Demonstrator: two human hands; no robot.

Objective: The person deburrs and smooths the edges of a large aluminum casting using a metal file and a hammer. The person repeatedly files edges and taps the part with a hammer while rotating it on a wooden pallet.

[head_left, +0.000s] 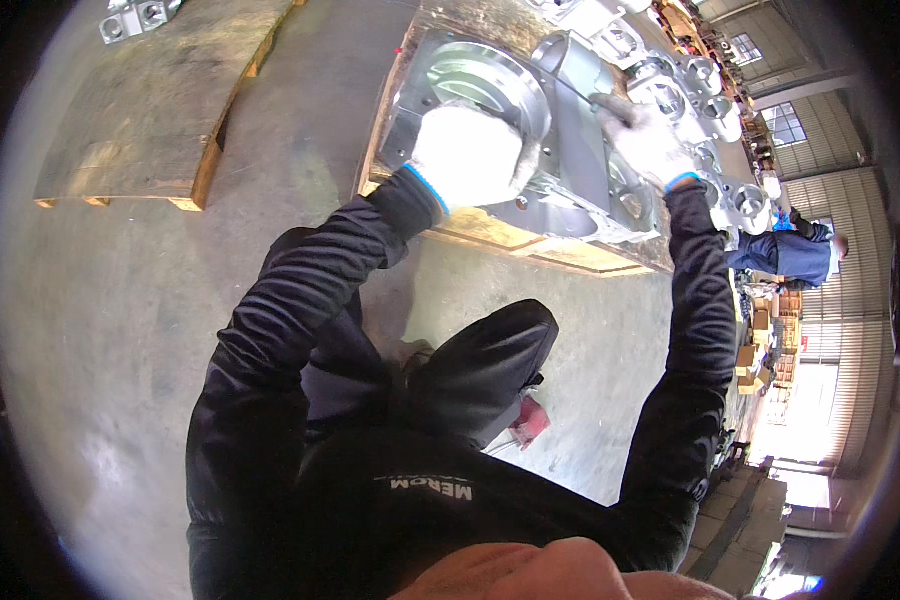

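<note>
A large silver-grey metal casting [580, 150] lies on a wooden pallet [540, 250] in front of me, with a round flanged bore on its left part and a cylindrical section on its right. My left hand [470, 155], in a white glove with a blue cuff edge, grips the near rim of that bore; glare washes out its fingers. On the right, my gloved right hand [645, 140] is closed, its forefinger reaching forward along a thin dark rod-like tool [573, 92]. This tool lies across the cylindrical section; its exact kind is unclear.
Several similar castings [710, 105] stand beyond and to the right. A second wooden pallet [150, 110] lies at left, with another casting [140, 18] at its far end. A person in dark blue [795, 252] works at far right near stacked boxes [755, 360]. Something red [530, 422] is by my leg.
</note>
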